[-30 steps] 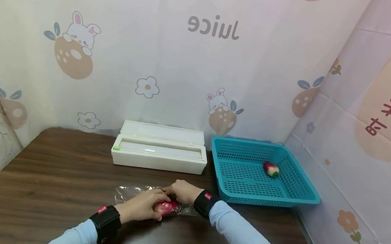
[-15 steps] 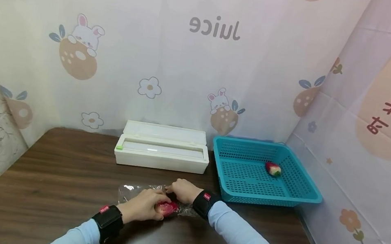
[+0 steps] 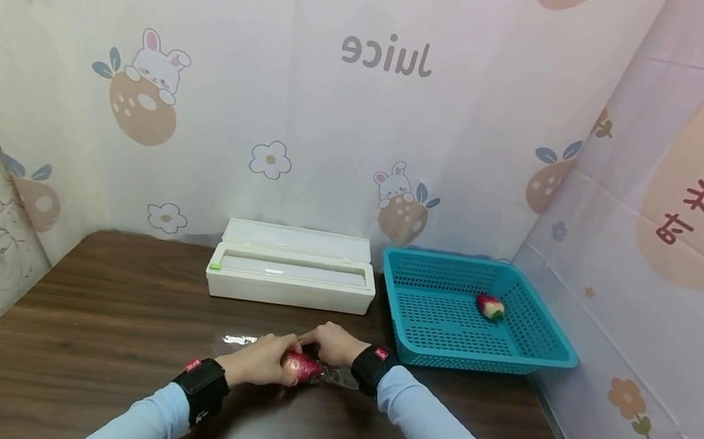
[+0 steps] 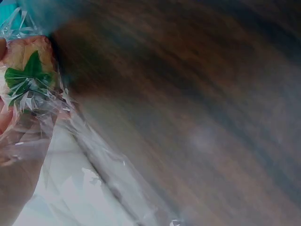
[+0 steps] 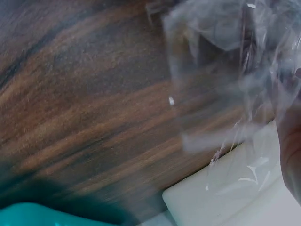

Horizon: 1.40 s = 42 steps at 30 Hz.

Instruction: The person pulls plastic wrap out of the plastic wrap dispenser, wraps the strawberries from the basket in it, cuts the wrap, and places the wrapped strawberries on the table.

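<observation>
A red and pale strawberry (image 3: 304, 367) lies wrapped in clear plastic film (image 3: 234, 341) at the middle of the table. Its green leafy top (image 4: 31, 77) shows through creased film in the left wrist view. My left hand (image 3: 261, 360) grips the strawberry from the left, fingers curled over it. Just behind it my right hand (image 3: 335, 344) has curled fingers at the film, meeting the left fingertips. Loose film (image 5: 211, 70) spreads beside the right hand in the right wrist view. The right fingertips are partly hidden.
Behind the hands stands a white plastic-wrap dispenser (image 3: 289, 293), lid up, with a green slider at its left end. A turquoise basket (image 3: 474, 358) to its right holds another strawberry (image 3: 490, 307). The dark wooden table (image 3: 129, 338) meets printed cloth walls.
My left hand has turned and shifted slightly over the strawberry, exposing more of its red side. Less film shows at the left. The right hand stays almost in place.
</observation>
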Motion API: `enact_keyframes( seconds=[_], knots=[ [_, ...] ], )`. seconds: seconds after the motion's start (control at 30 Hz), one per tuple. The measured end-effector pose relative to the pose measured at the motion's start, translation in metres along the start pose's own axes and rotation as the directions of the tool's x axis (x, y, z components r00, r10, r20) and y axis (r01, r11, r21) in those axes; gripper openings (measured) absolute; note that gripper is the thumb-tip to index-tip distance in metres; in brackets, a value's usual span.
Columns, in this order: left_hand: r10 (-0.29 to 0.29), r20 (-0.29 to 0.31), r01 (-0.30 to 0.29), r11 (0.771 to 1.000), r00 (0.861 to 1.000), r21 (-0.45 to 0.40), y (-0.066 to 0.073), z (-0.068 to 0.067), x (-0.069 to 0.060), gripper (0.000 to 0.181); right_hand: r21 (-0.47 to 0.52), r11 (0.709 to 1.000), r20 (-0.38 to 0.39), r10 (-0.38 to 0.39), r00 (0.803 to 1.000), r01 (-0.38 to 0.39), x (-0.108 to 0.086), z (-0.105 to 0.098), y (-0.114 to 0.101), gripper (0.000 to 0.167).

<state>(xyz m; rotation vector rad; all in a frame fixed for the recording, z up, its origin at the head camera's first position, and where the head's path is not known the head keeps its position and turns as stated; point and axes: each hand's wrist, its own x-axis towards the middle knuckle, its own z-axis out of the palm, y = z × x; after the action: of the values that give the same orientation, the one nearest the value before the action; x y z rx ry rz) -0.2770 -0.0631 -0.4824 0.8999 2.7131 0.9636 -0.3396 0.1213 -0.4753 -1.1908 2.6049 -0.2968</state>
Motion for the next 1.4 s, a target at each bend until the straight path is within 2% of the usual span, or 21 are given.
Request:
enact_keyframes(
  seconds=[0.13,0.27,0.4,0.57,0.73,0.93,1.17,1.4],
  knots=[
    [-0.04,0.005,0.04,0.994,0.999,-0.097,-0.003,0.0,0.002,0.035,0.06,0.998,0.0,0.038,0.999,-0.038,0.0,-0.002,0.002,0.048],
    [-0.108,0.036,0.112,0.976,0.994,-0.185,-0.004,-0.001,0.005,0.038,0.099,0.993,-0.001,0.067,0.998,-0.066,0.0,-0.003,0.002,0.044],
    [-0.149,0.031,0.152,0.972,0.988,-0.178,-0.006,-0.001,0.007,0.039,0.121,0.988,-0.025,0.1,0.995,-0.096,0.001,-0.008,0.001,0.038],
    [-0.183,0.023,0.184,0.968,0.983,-0.171,-0.005,-0.004,0.005,0.038,0.124,0.989,-0.116,0.09,0.989,-0.076,-0.004,-0.021,-0.009,0.025],
    [-0.179,0.035,0.182,0.958,0.983,-0.22,-0.006,-0.006,0.005,0.036,0.137,0.99,-0.146,0.036,0.989,-0.016,-0.015,-0.029,-0.024,0.019],
    [-0.155,0.044,0.16,0.967,0.987,-0.2,-0.011,-0.005,0.005,0.035,0.127,0.991,-0.094,-0.036,0.995,0.048,-0.024,-0.022,-0.035,0.018],
    [-0.129,0.084,0.145,0.963,0.988,-0.226,-0.01,-0.009,0.005,0.04,0.097,0.995,-0.096,-0.014,0.995,0.023,-0.029,-0.015,-0.037,0.026],
    [-0.131,0.13,0.158,0.962,0.983,-0.225,-0.011,-0.011,0.008,0.039,0.023,0.998,-0.117,-0.047,0.992,0.05,-0.026,-0.013,-0.035,0.028]
  ],
)
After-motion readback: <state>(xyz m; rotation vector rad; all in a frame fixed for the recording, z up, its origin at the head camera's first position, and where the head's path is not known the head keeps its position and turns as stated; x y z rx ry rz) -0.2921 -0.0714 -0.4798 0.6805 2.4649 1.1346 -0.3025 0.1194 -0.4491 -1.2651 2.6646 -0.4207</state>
